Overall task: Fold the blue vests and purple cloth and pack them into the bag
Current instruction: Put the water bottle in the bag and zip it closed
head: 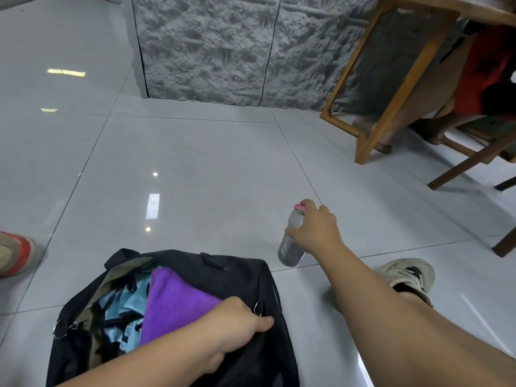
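A purple cloth (176, 303) and light-blue vests (125, 311) fill a black bag (237, 277) on pale grey tiles (195, 169). At two o'clock, a grey bottle (290, 244) shows a pink cap (300, 208).

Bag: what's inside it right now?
In the bag lie the purple cloth and, beside it, crumpled blue vests. The left hand covers the near part; anything underneath is hidden.
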